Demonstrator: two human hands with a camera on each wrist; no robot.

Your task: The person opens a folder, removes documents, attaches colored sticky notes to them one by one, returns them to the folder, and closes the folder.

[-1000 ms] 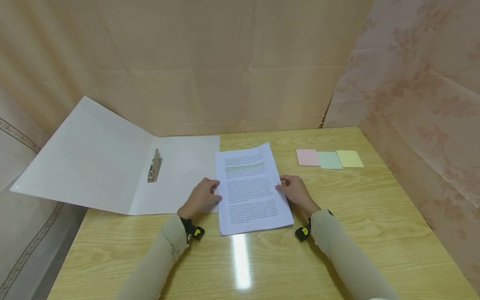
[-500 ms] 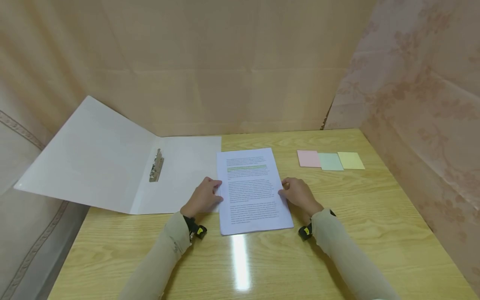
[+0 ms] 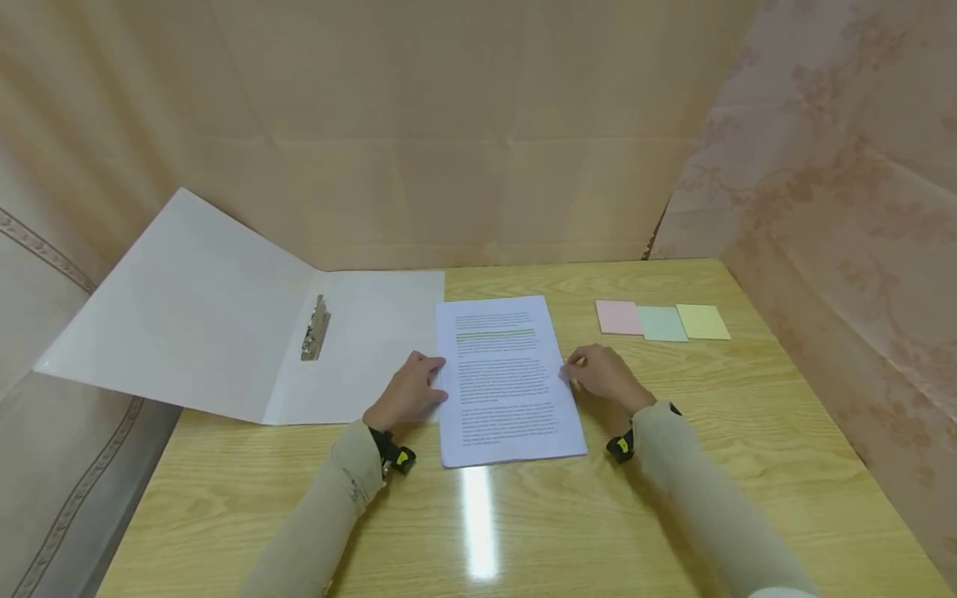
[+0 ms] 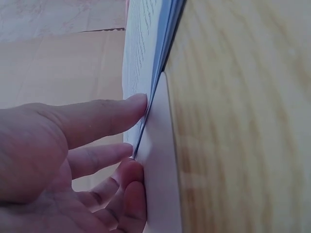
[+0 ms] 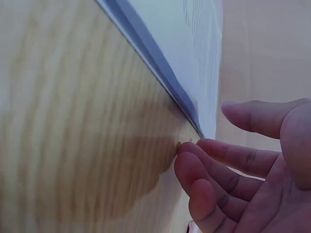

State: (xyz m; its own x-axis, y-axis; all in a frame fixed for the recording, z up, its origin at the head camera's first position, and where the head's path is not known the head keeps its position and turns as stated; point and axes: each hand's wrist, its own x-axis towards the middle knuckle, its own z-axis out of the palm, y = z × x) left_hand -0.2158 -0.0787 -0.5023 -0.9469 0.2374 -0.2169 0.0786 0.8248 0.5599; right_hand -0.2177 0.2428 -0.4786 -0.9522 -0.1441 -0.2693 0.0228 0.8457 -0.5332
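"Before a tan curtain [image 3: 449,124] and floral cloth [image 3: 845,208], what surface was listed?"

"One glossy wood-grain table [image 3: 748,399]. It bore a white folder [image 3: 262,332], spread, with metal clip [image 3: 315,330], and sticky notes [image 3: 665,324] in pink, green, yellow."

"The fingers?"

"Left hand [image 3: 407,390]: slack, thumb and fingertips apart, touched the left edge of the paper stack [image 3: 501,382]. Right hand [image 3: 607,374]: loosely bent, fingertip at the right edge. Neither was clenched."

"The stack?"

"White, printed, green-highlighted near the top; it lay mid-table, slightly overlapping the folder."

White glare streak [image 3: 479,522] on table [image 3: 777,432]; wrist views dimmer, soft.
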